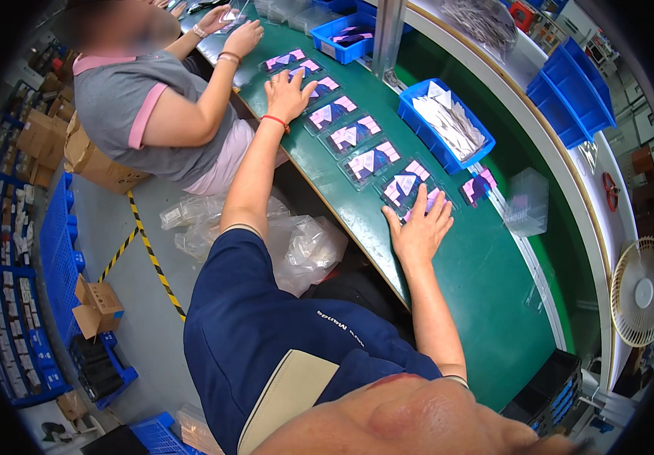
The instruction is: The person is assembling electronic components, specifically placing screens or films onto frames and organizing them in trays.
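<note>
A row of clear plastic packs with pink and purple cards in them runs along the green workbench (486, 303); several show a white triangular piece on top. My left hand (287, 98) lies spread over the packs toward the far end, its fingertips on or just above them. At the near end my right hand (423, 231) rests with fingers apart at the edge of the last pack, partly covering it. Between my hands sit uncovered packs, among them a middle pack (354, 137) and a nearer pack (373, 164). Neither hand grips anything.
Beyond the row stands a blue bin (459, 157) of white slips. A loose pink and purple card (478, 187) and a clear plastic tray (528, 203) lie to the right. A co-worker (153, 106) sits at far left, handling a clear piece. A fan (643, 293) stands at right.
</note>
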`<state>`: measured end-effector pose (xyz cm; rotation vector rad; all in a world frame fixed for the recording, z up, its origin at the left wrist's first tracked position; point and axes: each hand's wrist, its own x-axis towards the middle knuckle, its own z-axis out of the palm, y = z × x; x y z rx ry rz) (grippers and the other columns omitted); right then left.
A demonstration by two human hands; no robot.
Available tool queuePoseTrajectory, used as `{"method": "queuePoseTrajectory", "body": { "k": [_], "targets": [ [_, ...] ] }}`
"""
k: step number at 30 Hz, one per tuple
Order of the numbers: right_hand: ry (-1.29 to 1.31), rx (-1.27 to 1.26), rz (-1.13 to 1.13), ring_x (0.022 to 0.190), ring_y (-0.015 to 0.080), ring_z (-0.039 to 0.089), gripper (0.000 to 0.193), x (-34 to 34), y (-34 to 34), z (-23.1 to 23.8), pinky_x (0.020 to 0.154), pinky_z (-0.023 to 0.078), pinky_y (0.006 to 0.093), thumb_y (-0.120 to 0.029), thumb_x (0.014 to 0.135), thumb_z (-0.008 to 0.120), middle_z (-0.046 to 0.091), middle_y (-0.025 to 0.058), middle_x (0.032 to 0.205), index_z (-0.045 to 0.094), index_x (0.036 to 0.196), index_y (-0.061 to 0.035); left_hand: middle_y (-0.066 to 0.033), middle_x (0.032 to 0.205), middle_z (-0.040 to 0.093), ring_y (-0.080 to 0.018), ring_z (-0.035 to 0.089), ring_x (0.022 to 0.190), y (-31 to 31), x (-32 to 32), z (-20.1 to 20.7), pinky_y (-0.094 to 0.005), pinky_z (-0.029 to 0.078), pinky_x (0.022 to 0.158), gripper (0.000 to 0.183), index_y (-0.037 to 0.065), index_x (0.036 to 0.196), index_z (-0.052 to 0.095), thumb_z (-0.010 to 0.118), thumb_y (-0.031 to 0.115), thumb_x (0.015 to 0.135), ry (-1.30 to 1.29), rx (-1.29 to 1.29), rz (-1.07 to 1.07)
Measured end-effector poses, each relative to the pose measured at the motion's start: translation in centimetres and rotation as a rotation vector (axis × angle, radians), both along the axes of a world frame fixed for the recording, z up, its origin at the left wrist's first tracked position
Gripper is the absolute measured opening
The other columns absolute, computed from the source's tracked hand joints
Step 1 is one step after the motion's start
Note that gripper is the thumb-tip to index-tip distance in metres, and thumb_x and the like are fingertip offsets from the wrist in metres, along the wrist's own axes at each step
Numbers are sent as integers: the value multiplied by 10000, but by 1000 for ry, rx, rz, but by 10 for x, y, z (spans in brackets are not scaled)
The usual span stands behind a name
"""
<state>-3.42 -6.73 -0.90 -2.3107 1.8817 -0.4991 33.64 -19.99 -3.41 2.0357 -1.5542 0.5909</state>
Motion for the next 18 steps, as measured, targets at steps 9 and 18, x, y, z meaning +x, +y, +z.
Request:
{"method": "queuePoseTrajectory", "body": {
  "k": [9, 18],
  "targets": [
    [-24, -25, 5, 1324, 498, 220, 877, 16, -12, -6, 1064, 169, 621, -598, 762, 633, 267, 304, 1427, 336, 1417, -96, -169, 1131, 556, -351, 498, 1077, 83, -107, 16, -444, 365, 934, 343, 40, 1104, 608, 640, 241, 827, 221, -227, -319],
    [-115, -62, 60, 1340, 509, 161, 916, 13, -8, 5, 1039, 142, 669, -487, 691, 741, 224, 291, 1446, 334, 1416, -104, -130, 1097, 587, -328, 516, 1054, 143, -210, 21, -446, 371, 927, 282, 43, 1015, 652, 635, 238, 812, 239, -110, -700]
  ]
}}
